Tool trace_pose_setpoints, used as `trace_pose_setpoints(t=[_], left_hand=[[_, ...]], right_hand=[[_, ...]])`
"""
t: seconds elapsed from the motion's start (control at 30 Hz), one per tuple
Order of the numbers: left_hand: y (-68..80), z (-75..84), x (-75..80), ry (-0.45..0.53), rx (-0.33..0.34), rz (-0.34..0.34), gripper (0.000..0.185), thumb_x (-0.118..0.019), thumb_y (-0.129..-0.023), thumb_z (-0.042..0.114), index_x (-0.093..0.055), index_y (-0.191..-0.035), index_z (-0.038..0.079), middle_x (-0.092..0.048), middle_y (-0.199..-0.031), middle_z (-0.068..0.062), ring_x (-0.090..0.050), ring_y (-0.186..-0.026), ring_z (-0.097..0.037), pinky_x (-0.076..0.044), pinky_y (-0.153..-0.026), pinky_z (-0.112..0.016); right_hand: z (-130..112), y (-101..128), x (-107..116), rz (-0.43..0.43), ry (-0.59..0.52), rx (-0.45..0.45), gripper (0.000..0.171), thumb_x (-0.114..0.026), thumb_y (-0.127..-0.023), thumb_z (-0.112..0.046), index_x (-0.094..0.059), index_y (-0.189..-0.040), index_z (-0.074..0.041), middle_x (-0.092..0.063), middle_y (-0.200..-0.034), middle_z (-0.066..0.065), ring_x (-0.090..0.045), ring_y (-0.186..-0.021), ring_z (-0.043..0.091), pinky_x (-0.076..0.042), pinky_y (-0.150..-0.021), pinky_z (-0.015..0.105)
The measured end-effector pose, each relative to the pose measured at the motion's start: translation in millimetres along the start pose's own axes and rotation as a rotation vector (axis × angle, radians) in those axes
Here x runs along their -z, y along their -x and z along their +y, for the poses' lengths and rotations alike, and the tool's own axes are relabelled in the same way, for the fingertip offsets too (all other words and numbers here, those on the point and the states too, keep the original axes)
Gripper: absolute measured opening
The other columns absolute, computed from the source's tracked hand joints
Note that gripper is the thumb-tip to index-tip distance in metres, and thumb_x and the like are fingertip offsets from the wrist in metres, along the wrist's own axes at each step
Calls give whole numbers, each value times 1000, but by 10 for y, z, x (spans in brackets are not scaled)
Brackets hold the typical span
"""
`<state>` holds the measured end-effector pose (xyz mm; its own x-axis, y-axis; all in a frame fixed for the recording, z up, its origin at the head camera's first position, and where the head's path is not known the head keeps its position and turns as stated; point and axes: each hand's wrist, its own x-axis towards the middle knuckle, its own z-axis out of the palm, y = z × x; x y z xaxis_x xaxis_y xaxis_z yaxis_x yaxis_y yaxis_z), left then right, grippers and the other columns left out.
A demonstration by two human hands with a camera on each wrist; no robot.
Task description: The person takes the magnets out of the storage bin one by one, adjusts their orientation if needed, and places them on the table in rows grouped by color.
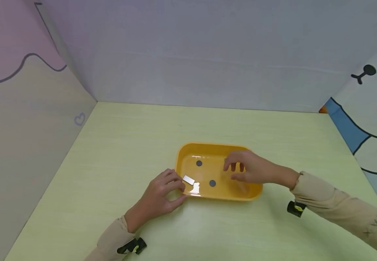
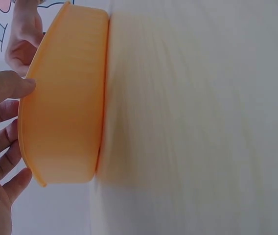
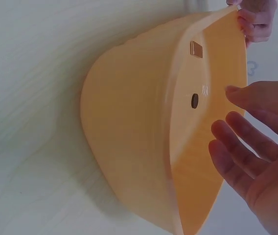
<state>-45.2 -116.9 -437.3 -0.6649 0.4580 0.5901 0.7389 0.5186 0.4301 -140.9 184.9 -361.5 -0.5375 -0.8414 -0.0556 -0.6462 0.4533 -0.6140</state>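
1. Right hand (image 1: 251, 167): fingers loosely bent, thumb apart, holding nothing, over the glossy, round-cornered yellow plastic tray (image 1: 214, 151).
2. Left hand (image 1: 159, 194): thumb and fingers grip its near-left rim.
3. Inside: flat grey discs (image 1: 212, 183), silvery rectangular block (image 1: 188, 180).
4. Beneath: faintly grained tabletop (image 1: 136, 141).

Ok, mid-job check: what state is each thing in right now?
Yellow tray: upright on the table, open-topped
Silver block: inside, at the left end
Far disc: inside, lying flat
Near disc: inside, lying flat, apart from the other
Left hand: holding the rim
Right hand: fingers loosely curled, holding nothing
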Motion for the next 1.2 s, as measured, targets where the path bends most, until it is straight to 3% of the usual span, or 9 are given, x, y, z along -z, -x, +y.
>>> trace_pose_setpoints(t=[0.2,0.83,1.2], left_hand=[[0,8,5,3,9,-5,19,-78,-74,22,-60,-80,17,-58,-88,7,-50,-88,-13,-45,-90,-33],[-10,21,23,-9,11,-27,19,-78,-74,23,-62,-80,16,-58,-88,7,-50,-88,-13,-46,-84,-30],[-20,8,26,-17,-3,-32,20,-79,-72,22,-62,-81,16,-58,-88,7,-50,-88,-12,-46,-79,-28]], right_hand=[[-31,-74,-25,-27,39,22,22,-72,-79,-2,-65,-97,-13,-60,-93,-4,-57,-79,19,-51,-64,33],[-130,-276,-144,-201,137,40,18,-67,-81,0,-67,-98,-7,-61,-96,0,-56,-82,17,-49,-74,30],[-120,-378,-213,-300,211,32,21,-63,-82,2,-67,-99,-9,-59,-94,-2,-54,-79,15,-48,-75,25]])
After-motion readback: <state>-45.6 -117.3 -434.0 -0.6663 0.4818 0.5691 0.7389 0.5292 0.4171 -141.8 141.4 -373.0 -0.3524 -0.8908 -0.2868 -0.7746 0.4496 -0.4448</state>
